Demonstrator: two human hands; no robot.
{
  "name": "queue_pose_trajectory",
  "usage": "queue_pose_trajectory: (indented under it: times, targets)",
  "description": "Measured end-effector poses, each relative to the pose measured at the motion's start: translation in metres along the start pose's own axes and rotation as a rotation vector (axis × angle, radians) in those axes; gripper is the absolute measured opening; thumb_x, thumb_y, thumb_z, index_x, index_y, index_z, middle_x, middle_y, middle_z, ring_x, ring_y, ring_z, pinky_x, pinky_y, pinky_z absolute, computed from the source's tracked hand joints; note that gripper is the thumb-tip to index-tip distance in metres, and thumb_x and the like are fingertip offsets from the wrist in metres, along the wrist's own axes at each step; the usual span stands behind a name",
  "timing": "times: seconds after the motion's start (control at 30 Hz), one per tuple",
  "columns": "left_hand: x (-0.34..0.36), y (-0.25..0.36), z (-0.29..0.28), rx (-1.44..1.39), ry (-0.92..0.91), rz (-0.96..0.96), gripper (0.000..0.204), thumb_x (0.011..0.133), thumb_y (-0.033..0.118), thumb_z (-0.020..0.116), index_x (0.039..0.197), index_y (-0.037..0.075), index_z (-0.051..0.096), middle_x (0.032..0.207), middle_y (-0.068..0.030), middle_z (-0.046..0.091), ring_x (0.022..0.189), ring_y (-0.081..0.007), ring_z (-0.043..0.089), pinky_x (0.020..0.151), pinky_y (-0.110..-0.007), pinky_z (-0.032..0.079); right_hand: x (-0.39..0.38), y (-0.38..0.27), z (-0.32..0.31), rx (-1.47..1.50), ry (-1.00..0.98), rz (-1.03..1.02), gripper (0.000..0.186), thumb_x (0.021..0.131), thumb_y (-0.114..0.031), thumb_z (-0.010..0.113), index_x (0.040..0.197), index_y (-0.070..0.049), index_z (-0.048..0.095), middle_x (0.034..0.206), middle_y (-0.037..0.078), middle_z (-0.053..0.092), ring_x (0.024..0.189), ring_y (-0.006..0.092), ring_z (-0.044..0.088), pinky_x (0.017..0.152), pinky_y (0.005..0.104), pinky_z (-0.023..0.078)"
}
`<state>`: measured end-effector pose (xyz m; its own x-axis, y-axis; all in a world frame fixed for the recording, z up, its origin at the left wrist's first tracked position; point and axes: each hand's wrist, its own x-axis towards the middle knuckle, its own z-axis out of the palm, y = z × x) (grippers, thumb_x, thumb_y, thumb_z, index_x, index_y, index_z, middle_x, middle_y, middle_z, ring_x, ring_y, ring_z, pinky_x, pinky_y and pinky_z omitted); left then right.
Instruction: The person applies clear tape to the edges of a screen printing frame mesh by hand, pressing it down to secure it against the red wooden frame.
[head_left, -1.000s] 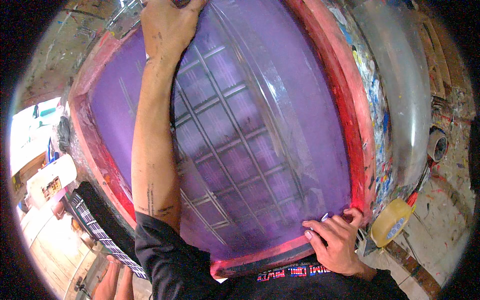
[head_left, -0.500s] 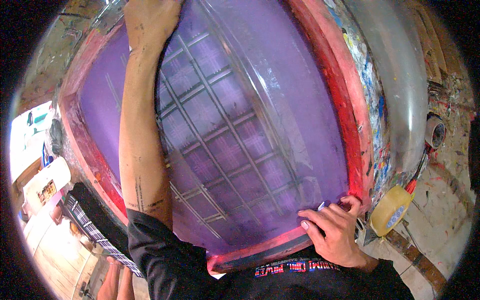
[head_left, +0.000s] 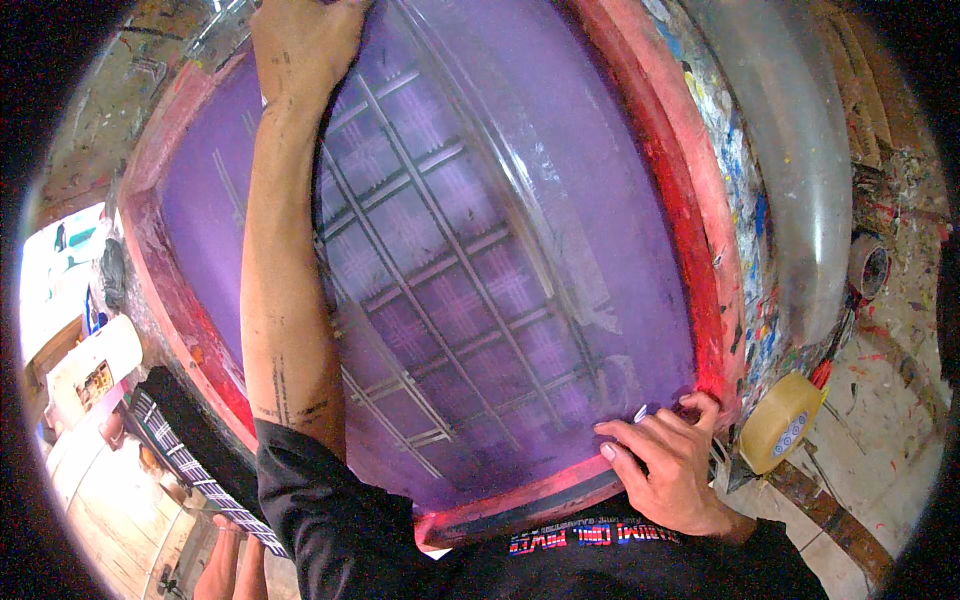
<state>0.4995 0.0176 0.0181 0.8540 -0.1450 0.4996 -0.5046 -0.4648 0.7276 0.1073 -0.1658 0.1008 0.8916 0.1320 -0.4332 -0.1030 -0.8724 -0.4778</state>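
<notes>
A screen-printing frame (head_left: pixel 722 290) with pinkish-red borders lies before me. Its purple mesh (head_left: pixel 630 200) carries a plaid grid of lines. My left arm stretches across the frame, and my left hand (head_left: pixel 305 45) is at its far left part; the fingers are cut off by the upper edge or hidden, so what they hold does not show. My right hand (head_left: pixel 672 465) rests on the near right corner, fingers curled over the frame's border with the thumb against its near side.
A paint-spattered strip (head_left: pixel 750 200) runs along the right side, beside a grey, shiny curved surface (head_left: pixel 810 170). A yellow container (head_left: pixel 782 424) stands off the right corner. At left are a black-and-white checked piece (head_left: pixel 190 460) and a person's bare limbs (head_left: pixel 235 565).
My left hand and forearm have shifted very slightly to the right. My right hand stays at the frame's corner.
</notes>
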Motion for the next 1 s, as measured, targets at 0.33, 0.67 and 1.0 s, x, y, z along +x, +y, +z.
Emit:
queue_pose_trajectory:
  times: [0.33, 0.67, 1.0]
  targets:
    - [0.005, 0.0, -0.003, 0.013, -0.047, -0.021, 0.006, 0.08, 0.003, 0.068, 0.084, 0.001, 0.064, 0.078, -0.0035, 0.064, 0.075, -0.011, 0.062, 0.072, -0.027, 0.05, 0.0, -0.002, 0.005, 0.056, 0.004, 0.087, 0.012, 0.083, -0.017, 0.073, 0.095, -0.014, 0.074, 0.075, -0.002, 0.067, 0.069, 0.0177, 0.058, 0.09, 0.0446, 0.03]
    - [0.006, -0.001, -0.006, 0.265, -0.083, -0.036, 0.02, 0.08, 0.017, 0.077, 0.095, 0.005, 0.072, 0.093, -0.0092, 0.073, 0.087, -0.0215, 0.071, 0.083, -0.033, 0.054, 0.002, -0.008, 0.003, 0.069, 0.025, 0.098, 0.012, 0.084, -0.018, 0.072, 0.095, -0.014, 0.073, 0.077, 0.0, 0.068, 0.07, 0.0187, 0.059, 0.091, 0.0458, 0.029]
    - [0.003, 0.002, -0.004, 0.149, 0.0, -0.011, 0.017, 0.077, 0.012, 0.076, 0.089, 0.002, 0.071, 0.084, -0.0116, 0.074, 0.081, -0.0238, 0.072, 0.077, -0.034, 0.055, 0.005, -0.012, -0.004, 0.042, 0.064, 0.06, 0.013, 0.085, -0.019, 0.071, 0.097, -0.015, 0.073, 0.074, 0.0, 0.065, 0.07, 0.0188, 0.059, 0.091, 0.0463, 0.029]
